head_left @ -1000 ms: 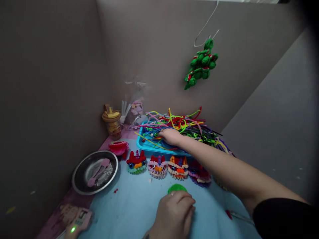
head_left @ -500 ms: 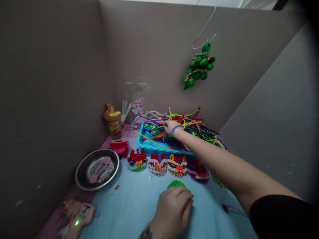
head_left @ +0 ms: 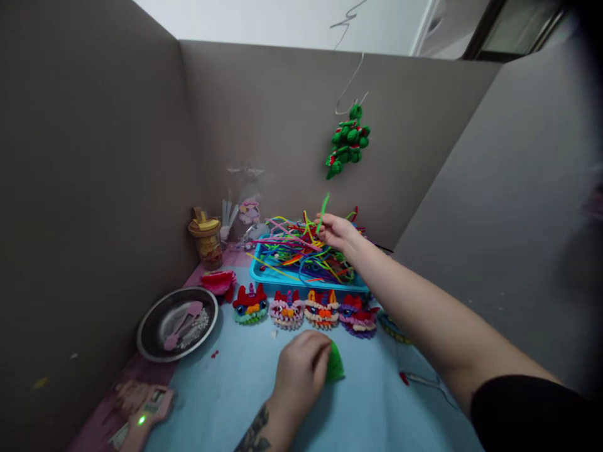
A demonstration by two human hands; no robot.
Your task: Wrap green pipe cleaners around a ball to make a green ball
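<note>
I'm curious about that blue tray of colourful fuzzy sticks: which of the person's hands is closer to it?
The right hand: it is over the blue tray, pinching a green stick. The left hand rests nearer the camera, on a green piece.

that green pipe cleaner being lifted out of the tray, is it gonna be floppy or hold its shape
The green pipe cleaner stands nearly upright above the right hand with only a slight curve, so it probably holds its shape yet bends easily. It looks thin and fuzzy, so likely very light and not slippery. The strands in the blue tray lie tangled; neighbours may drag along.
</note>
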